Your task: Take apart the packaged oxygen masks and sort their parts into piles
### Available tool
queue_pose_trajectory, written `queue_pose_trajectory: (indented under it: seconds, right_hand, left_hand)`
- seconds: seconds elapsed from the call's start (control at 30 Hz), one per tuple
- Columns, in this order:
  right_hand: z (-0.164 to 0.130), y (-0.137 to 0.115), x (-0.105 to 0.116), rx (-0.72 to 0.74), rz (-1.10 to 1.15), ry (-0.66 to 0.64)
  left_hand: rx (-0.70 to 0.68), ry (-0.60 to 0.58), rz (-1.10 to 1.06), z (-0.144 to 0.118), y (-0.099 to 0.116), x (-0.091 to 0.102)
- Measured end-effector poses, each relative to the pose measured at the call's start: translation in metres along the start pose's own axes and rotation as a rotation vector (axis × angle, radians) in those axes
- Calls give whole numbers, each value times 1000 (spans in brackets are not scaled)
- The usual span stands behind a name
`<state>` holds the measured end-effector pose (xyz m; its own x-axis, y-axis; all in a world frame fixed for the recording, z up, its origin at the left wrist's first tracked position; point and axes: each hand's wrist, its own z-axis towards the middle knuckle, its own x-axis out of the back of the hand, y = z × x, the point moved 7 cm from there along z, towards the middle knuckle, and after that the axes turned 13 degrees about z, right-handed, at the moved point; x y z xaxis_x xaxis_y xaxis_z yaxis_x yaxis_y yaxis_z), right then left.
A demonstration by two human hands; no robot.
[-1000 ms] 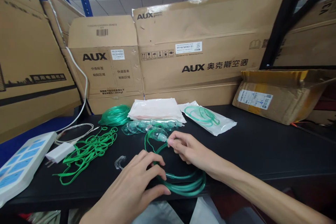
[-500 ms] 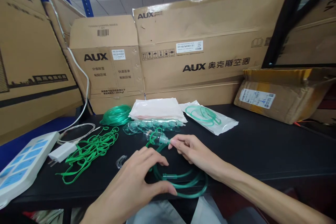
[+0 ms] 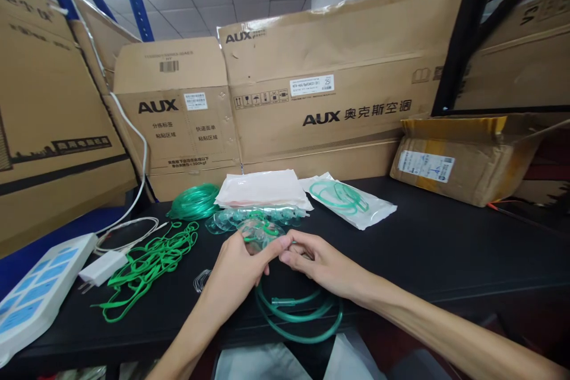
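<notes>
A clear green oxygen mask (image 3: 259,231) with a green elastic strap is held up just above the black table. My left hand (image 3: 238,264) is closed around its near side, thumb reaching to the right. My right hand (image 3: 318,261) pinches at the mask's narrow end, where the tubing joins; the fingers hide the exact joint. Both hands' fingertips meet there. Below them, green oxygen tubing (image 3: 307,340) hangs in loops near the table's front edge, with a clear green connector (image 3: 282,303) on it.
Behind the mask lie a row of nested masks (image 3: 227,221), white packets (image 3: 258,189), coiled green tubing (image 3: 193,202) and a bagged tube set (image 3: 351,202). Left are green straps (image 3: 151,267), metal strips (image 3: 201,280), a charger (image 3: 103,268) and a power strip (image 3: 42,291). Cardboard boxes (image 3: 347,148) stand behind.
My left hand has moved up and right from an open pose and closed on the mask. My right hand keeps its pinch at the narrow end. The camera view has shifted slightly.
</notes>
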<state>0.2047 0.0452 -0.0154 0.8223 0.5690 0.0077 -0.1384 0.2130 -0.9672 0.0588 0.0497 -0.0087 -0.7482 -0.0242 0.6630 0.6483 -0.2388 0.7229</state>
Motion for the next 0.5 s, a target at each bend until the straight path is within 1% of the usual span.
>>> queue_pose_trajectory:
  seconds: [0.07, 0.13, 0.27, 0.37, 0.5]
  right_hand:
    - [0, -3, -2, 43, -13, -20]
    - [0, -3, -1, 57, -26, -14]
    - [0, 3, 6, -6, -45, 66]
    - [-1, 3, 7, -4, -53, 91]
    - [-2, 2, 7, -22, -58, 99]
  left_hand:
    - [5, 27, -19, 2, 2, 3]
    - [-21, 11, -8, 4, 6, 6]
    - [-86, -51, 56, 8, 12, 14]
    - [-100, -54, 89, 10, 13, 19]
    - [-116, -55, 80, 12, 12, 19]
